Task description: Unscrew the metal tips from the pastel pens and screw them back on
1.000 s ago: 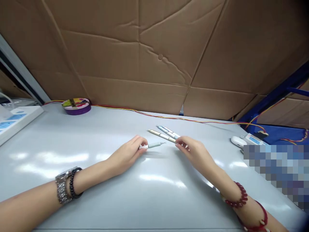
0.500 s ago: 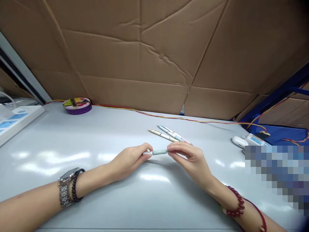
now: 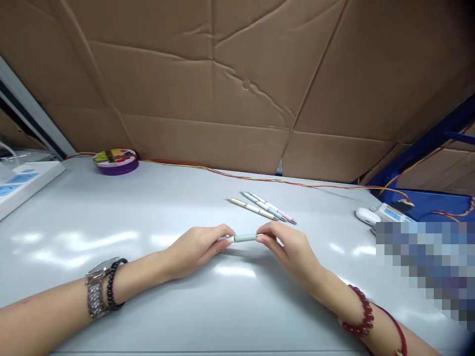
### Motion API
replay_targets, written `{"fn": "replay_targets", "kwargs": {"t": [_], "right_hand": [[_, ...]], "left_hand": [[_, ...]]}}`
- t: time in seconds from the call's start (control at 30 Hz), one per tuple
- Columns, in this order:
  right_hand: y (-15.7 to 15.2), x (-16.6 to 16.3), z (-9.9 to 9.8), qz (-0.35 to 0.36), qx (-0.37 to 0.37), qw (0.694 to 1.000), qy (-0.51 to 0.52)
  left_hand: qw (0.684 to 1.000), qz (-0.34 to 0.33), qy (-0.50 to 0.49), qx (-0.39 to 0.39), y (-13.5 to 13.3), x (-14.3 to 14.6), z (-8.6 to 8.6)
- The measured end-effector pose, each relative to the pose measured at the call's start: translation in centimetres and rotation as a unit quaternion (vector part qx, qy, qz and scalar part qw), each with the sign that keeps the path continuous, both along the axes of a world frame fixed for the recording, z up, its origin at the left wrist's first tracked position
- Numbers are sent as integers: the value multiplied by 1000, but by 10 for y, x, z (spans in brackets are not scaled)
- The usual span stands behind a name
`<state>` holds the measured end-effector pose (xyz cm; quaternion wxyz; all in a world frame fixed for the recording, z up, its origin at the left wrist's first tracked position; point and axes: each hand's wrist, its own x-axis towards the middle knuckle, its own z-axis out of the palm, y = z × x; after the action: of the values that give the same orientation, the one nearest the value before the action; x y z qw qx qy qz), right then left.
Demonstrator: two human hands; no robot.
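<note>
A pale green pen (image 3: 245, 238) is held level just above the grey table (image 3: 148, 207), one end in each hand. My left hand (image 3: 198, 245) pinches its white left end, and my right hand (image 3: 287, 244) pinches its right end. Both hands have their fingers closed on it. Just behind the hands lie three more pens (image 3: 261, 206) side by side, slanting down to the right, untouched.
A purple round tin (image 3: 116, 162) stands at the back left. A white power strip (image 3: 22, 180) lies at the left edge. A red and yellow wire (image 3: 260, 179) runs along the cardboard wall (image 3: 237, 84). A white device (image 3: 378, 215) sits at the right.
My right hand left the lying pens and came over to grip the right end of the green pen. Both hands then drew the pen slightly toward me.
</note>
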<state>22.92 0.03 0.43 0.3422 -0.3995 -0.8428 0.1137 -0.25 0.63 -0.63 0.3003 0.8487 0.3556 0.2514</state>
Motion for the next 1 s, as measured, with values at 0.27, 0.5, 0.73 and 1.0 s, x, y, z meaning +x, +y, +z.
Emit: {"fn": "replay_targets", "kwargs": {"t": [0.27,0.5,0.73,1.0], "right_hand": [[0,3,-4,13,-32,993,-114],[4,11,8,60,-61,993,-75],[5,13,7,70,-59,983,-161],[0,12,9,67,-19,981,-181]], "left_hand": [[995,-12,76,65,-2,1,-2],[994,16,81,65,-3,2,0],[989,-12,123,78,-2,2,1],[984,-28,134,117,-4,2,0]]}}
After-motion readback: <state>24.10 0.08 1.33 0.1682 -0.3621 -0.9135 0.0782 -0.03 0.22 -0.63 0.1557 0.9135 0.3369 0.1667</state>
